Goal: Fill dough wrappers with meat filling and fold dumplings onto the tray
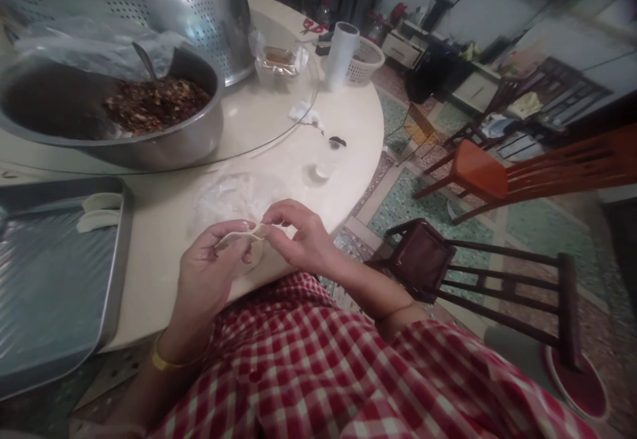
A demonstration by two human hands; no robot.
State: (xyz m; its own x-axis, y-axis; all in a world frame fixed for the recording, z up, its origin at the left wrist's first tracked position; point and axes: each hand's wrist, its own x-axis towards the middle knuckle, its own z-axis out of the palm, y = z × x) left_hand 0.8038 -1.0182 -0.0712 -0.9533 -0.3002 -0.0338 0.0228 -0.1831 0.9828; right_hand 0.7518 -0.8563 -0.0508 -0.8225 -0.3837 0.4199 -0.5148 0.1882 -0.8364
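Both of my hands hold one dumpling (255, 250) above the table's front edge. My left hand (209, 266) cups its left side, with the thumb against the pale dough. At the dumpling's right end, my right hand (296, 233) pinches the upper edge between thumb and fingers. Whether filling lies inside is hidden. Two finished-looking dumplings (99, 220) rest in the grey metal tray (124, 260) on the left. A steel bowl (199, 137) of dark chopped filling (159, 104), with a spoon (144, 61) standing in it, is at the back left.
A clear plastic bag (229, 197) lies just beyond my hands. A glass turntable (259, 140) carries the bowl, a perforated steel colander (199, 14) and a small container (279, 61). A plastic-bag roll (342, 54) stands beside a white basket (368, 61). Chairs (423, 260) are to the right.
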